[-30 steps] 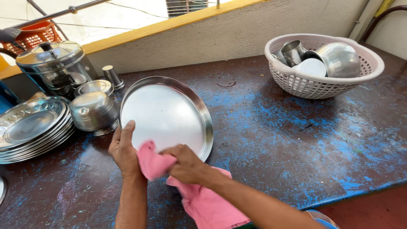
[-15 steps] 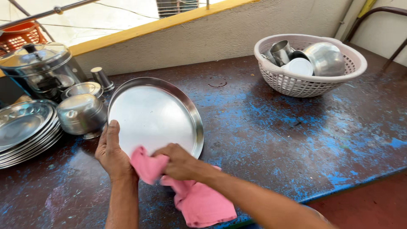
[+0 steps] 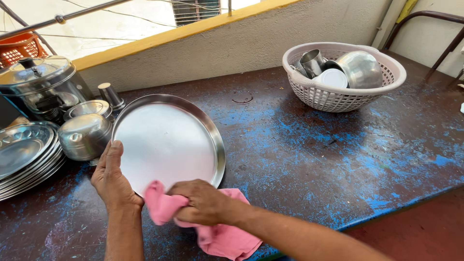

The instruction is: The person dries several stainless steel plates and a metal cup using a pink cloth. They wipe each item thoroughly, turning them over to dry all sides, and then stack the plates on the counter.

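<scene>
Nearest the camera, the right hand [image 3: 200, 202] is closed around a bunched pink cloth [image 3: 212, 227], pressing it against the lower edge of a round steel plate [image 3: 169, 140]. The rest of the cloth trails down onto the table [image 3: 309, 159] toward the near edge. Just to the left, the left hand [image 3: 113, 176] grips the plate's lower left rim, thumb lying on the face and fingers behind it. The plate stands tilted, its face turned up toward the camera, its lower edge near the table between the two hands.

The table is dark and worn, with patches of blue paint. At its left edge lies a stack of steel plates [image 3: 24, 154]. Beside the stack, just left of the held plate, an upturned steel bowl [image 3: 86, 137] sits with a second bowl [image 3: 88, 108] behind it and a small steel cup [image 3: 110, 95] beyond. Further back left stands a large lidded steel pot [image 3: 41, 87], with an orange crate [image 3: 19, 47] behind it.

Well apart on the far right, a pale plastic basket [image 3: 338, 96] holds steel cups and bowls. A low wall [image 3: 232, 43] with a yellow top runs behind the table.
</scene>
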